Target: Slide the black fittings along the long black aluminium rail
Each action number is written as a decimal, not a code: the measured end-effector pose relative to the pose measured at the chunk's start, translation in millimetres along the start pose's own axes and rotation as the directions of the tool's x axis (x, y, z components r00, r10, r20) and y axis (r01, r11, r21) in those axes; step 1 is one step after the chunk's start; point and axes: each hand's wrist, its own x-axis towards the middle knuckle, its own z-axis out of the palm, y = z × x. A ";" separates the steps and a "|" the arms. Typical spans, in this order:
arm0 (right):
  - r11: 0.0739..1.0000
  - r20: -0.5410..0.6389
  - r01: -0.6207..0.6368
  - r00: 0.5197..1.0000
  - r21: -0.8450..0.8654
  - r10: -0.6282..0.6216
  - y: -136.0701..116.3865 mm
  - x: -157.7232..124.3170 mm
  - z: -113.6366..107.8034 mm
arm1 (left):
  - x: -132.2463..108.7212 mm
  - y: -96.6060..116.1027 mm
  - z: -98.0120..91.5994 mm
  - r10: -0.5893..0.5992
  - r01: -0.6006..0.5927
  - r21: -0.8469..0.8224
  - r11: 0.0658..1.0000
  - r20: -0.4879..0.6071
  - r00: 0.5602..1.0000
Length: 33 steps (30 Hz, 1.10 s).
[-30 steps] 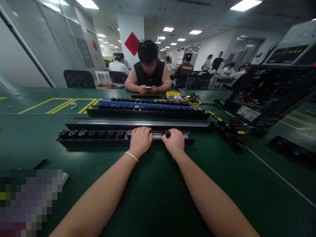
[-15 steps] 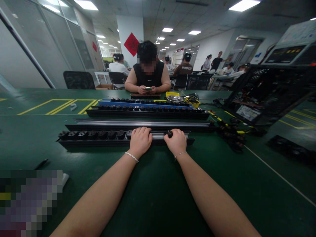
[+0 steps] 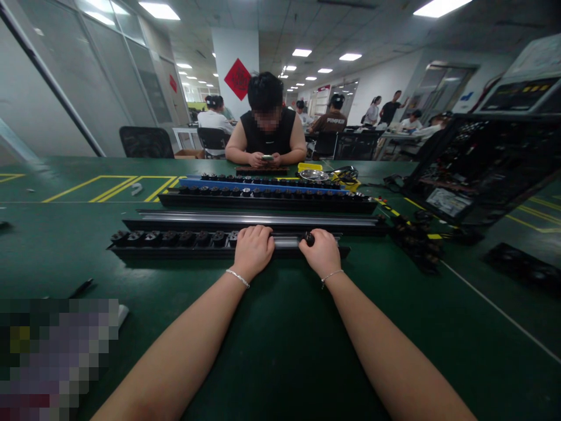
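Across the table in front of me lies a black rail with a pale channel showing between my hands. Several black round socket-like modules sit in a row along its left part. My left hand is closed over the rail at the right end of that row, its fingertips hidden behind it. At the rail's right part, my right hand pinches a small black round module between thumb and fingers. Whether this module touches the channel I cannot tell.
Behind lies a second rail with a bare silvery channel. Farther back are a black rail with modules and a blue rail. Loose black parts and an open computer case stand right. A person sits opposite.
My right hand has shifted slightly right along the rail with the small module, widening the gap to my left hand. My left hand stays in place on the rail; the view has turned slightly left.
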 end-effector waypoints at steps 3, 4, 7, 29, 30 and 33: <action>1.000 0.010 0.020 1.000 0.008 -0.020 4.4 1.2 -1.1 | 0.1 0.1 0.1 -0.005 0.005 0.010 1.000 0.012 1.000; 1.000 0.017 0.025 1.000 0.007 -0.025 5.3 1.4 -1.4 | 0.1 0.1 0.2 -0.009 0.008 0.016 1.000 0.014 1.000; 0.999 0.036 0.033 0.999 0.002 -0.033 6.2 1.2 -2.1 | 0.2 0.0 0.5 -0.009 0.009 0.026 1.000 0.015 1.000; 1.000 -0.022 -0.006 1.000 -0.009 0.006 8.8 0.2 -0.8 | 0.1 -0.5 1.1 -0.015 0.015 -0.003 1.000 0.006 1.000; 1.000 -0.026 -0.015 1.000 -0.016 0.014 9.3 0.2 -1.4 | 0.1 -0.5 1.0 -0.014 0.014 -0.003 1.000 0.005 1.000; 0.999 -0.030 -0.038 0.999 -0.033 0.037 11.8 0.5 -3.5 | 0.1 -0.4 1.1 -0.010 0.010 0.000 1.000 0.007 1.000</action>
